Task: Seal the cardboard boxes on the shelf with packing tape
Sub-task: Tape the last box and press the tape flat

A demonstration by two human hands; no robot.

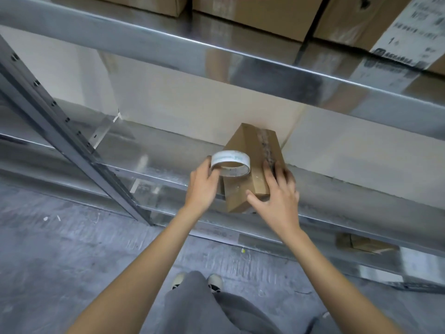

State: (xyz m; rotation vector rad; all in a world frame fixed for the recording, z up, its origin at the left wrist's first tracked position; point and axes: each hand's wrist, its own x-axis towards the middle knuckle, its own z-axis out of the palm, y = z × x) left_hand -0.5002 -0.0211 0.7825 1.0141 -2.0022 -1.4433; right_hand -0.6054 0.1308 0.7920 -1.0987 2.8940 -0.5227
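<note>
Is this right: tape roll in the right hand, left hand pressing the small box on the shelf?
Hands are swapped. The head view shows the left hand gripping the tape roll and the right hand pressing the small box on the shelf.

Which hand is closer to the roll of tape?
Left. The left hand holds the roll of tape by its rim. The right hand is apart from it, resting on the small cardboard box.
</note>
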